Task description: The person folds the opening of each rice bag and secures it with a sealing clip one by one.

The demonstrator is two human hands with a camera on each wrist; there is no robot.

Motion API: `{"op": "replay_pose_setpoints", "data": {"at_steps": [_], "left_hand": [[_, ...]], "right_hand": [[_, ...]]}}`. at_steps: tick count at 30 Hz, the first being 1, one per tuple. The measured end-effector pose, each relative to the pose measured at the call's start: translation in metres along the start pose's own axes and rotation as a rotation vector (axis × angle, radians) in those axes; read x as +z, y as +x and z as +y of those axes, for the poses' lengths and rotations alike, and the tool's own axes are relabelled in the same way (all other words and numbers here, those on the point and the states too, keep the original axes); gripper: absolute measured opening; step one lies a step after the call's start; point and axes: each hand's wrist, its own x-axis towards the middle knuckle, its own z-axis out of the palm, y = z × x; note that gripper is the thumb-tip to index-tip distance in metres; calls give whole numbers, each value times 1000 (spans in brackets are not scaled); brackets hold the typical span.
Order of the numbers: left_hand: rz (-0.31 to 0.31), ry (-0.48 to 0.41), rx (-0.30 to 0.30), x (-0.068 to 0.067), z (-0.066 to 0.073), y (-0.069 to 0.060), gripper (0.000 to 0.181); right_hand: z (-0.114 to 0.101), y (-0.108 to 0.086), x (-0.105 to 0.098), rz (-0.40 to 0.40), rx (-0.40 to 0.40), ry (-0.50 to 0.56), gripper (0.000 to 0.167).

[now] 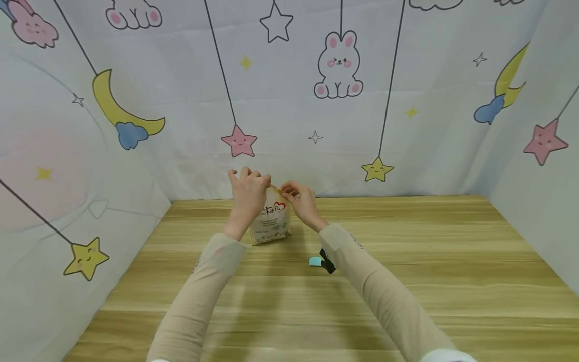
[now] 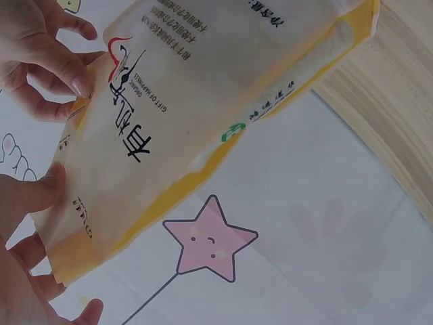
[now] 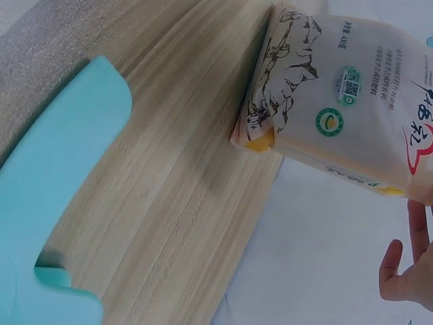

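An upright pale food bag [image 1: 271, 221] with printed characters, a red heart and yellow edges stands at the back of the table. My left hand [image 1: 250, 196] holds one top corner, its thumb [image 2: 42, 191] on the front and other fingers behind. At the opposite end of the top edge, my right hand [image 1: 300, 198] pinches the bag between thumb and fingers. Both hands show in the left wrist view. In the right wrist view, only part of my right hand [image 3: 414, 274] shows, beside the bag's upper end. What is inside the bag is hidden.
A light-blue plastic piece [image 1: 315, 262] lies below my right wrist, its kind unclear; it looms large in the right wrist view. A black piece [image 1: 327, 261] shows at that wrist. Behind the wooden table [image 1: 407, 281] hangs a white printed curtain [image 1: 298, 110].
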Motion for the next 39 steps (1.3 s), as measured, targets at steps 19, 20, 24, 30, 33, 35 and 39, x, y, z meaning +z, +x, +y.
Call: {"op": "replay_pose_setpoints", "data": {"at_steps": [19,20,24,30,33,35,39], "left_hand": [[-15,-36,-10,-4,-4,-2,24],[-13,-40,-9,-3,-4,-2,25],[-3,-50,-11,-3,-4,-2,26],[30,-38,11,0,-7,-4,25],[55,-18,34,3,-8,-6,26],[69,-12,46,5,-9,-7,26],[77,-6,61,5,-9,-9,26]], "right_hand": [[6,0,-2,21,-206,-121,14],[7,-1,-2,23,-212,-119,14],[6,0,-3,26,-227,-121,14],[6,0,-1,29,-217,-121,14],[6,-1,0,24,-198,-109,15],[6,-2,1,16,-173,-91,17],[6,-4,1,11,-125,-49,18]]}}
